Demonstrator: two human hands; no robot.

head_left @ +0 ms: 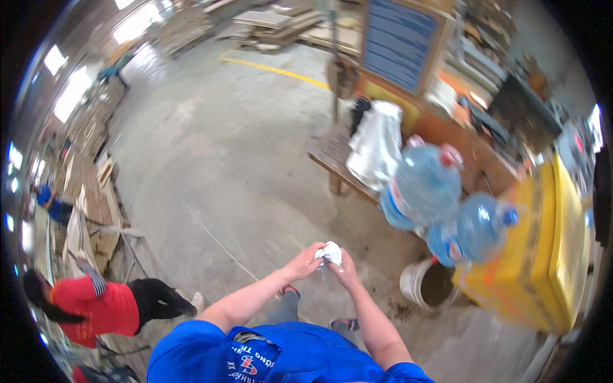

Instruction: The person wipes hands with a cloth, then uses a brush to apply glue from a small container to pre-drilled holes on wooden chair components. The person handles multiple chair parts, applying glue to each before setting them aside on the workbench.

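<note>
A small crumpled white wad, like tissue or cloth, sits between both of my hands at chest height over the concrete floor. My left hand grips it from the left, fingers curled around it. My right hand presses against it from below and the right. Both bare forearms rise from my blue shirt at the lower edge. My sandalled feet show beneath the hands.
Two large blue water jugs lie on a wooden bench at right, beside a white bag, a white bucket and a yellow cabinet. A person in a red top crouches at lower left near stacked wood.
</note>
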